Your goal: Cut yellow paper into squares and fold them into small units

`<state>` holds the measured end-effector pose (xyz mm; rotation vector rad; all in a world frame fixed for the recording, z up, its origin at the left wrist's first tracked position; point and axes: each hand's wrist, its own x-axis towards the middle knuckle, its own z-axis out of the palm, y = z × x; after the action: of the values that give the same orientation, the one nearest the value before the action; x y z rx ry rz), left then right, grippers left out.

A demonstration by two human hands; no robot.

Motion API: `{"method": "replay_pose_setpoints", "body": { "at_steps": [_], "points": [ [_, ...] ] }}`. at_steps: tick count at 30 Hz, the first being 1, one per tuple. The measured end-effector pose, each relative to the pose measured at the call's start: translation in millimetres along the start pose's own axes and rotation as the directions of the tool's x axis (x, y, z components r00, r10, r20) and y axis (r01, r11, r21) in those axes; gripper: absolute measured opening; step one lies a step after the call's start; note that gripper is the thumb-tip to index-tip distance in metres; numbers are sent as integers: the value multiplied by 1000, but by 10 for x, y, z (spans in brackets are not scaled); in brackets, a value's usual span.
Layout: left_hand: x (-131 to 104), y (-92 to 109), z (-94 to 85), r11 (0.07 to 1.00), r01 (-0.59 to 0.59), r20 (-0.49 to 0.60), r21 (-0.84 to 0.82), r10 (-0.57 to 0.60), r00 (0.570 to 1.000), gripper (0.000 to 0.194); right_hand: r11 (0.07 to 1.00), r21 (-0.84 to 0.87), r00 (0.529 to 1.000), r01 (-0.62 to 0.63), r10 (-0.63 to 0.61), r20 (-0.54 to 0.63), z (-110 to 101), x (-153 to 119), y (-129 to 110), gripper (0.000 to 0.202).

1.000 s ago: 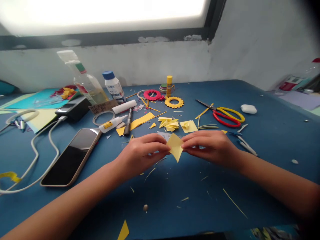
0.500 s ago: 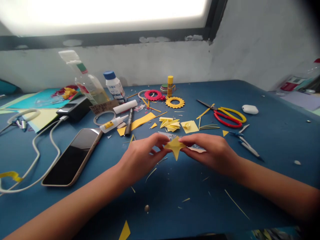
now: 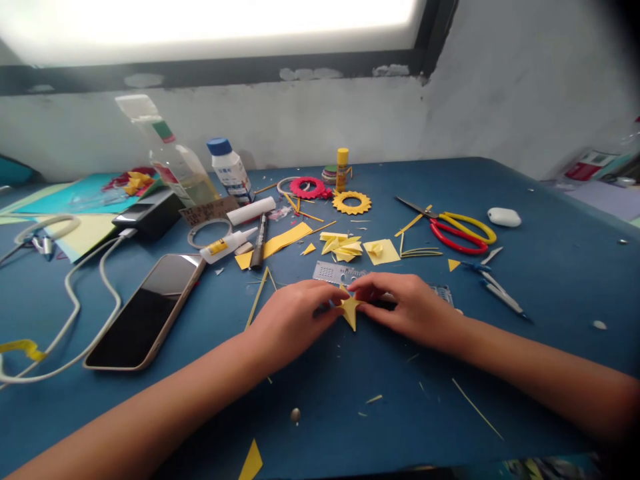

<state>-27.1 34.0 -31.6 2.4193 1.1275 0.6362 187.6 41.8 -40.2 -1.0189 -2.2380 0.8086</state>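
Note:
A small yellow paper star (image 3: pixel 351 309) is pinched between both hands near the middle of the view, one point facing down toward me. My left hand (image 3: pixel 296 319) grips its left side with thumb and fingers. On the other side, my right hand (image 3: pixel 407 308) holds it between thumb and forefinger. A silver metal ruler or stencil (image 3: pixel 336 272) lies just behind the hands, partly hidden by the right one. Beyond it are folded yellow paper pieces (image 3: pixel 342 247) and a yellow square (image 3: pixel 382 252).
Red-and-yellow scissors (image 3: pixel 457 233) and a compass (image 3: pixel 500 293) lie at the right. To the left are a phone (image 3: pixel 145 313), a white cable, a glue bottle (image 3: pixel 225 247) and a black marker (image 3: pixel 259 243). Bottles stand at the back of the blue table (image 3: pixel 380 427).
Both hands have come down slightly with the star, which has turned and looks narrower. More of the metal ruler or stencil now shows behind them.

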Motion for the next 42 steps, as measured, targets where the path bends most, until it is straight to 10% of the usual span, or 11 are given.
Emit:
{"method": "replay_pose_setpoints", "body": {
  "at_steps": [21,34,42],
  "points": [
    [1,80,95,990,50,-179,-128,-73,981,16,995,89,989,-35,47,-139,124,-30,-17,39],
    [29,190,36,730,75,-200,-679,-282,938,13,847,529,962,52,99,-254,73,18,-131,31],
    [20,231,10,797,97,-261,-596,-307,915,7,891,454,942,22,133,-307,65,10,-189,26]
  ]
}}
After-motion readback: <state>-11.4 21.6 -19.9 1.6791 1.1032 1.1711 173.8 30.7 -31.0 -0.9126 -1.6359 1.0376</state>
